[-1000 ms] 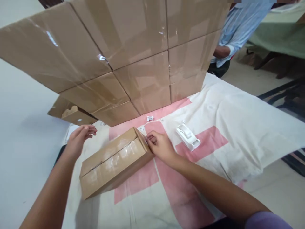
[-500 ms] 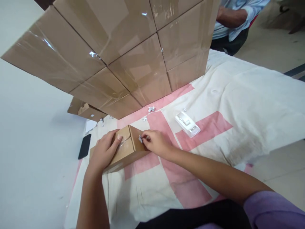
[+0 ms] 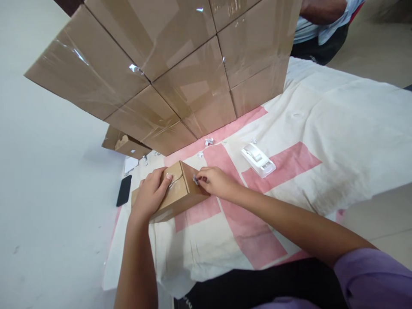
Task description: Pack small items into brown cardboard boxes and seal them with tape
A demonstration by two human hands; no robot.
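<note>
A small brown cardboard box (image 3: 175, 191) lies on the cloth in front of me, with a torn line and a bit of clear tape on its top. My left hand (image 3: 151, 191) rests over the box's left part, thumb on top and fingers over the far side, gripping it. At the box's right end, my right hand (image 3: 214, 181) pinches a small crumpled silvery-white scrap (image 3: 195, 179) between thumb and fingertips, against the end face. Whether the scrap is stuck to the box I cannot tell.
Taped cardboard boxes (image 3: 193, 81) form a tall wall behind. A white plastic device (image 3: 258, 159) lies to the right, a black phone (image 3: 124, 191) to the left. Crumpled scraps (image 3: 209, 141) and an opened carton (image 3: 131, 146) are near the wall. Another person's arm (image 3: 323, 10) shows at upper right.
The view has shifted, so everything sits slightly higher and further right. Both hands keep the same places on the box, the right still pinching the scrap.
</note>
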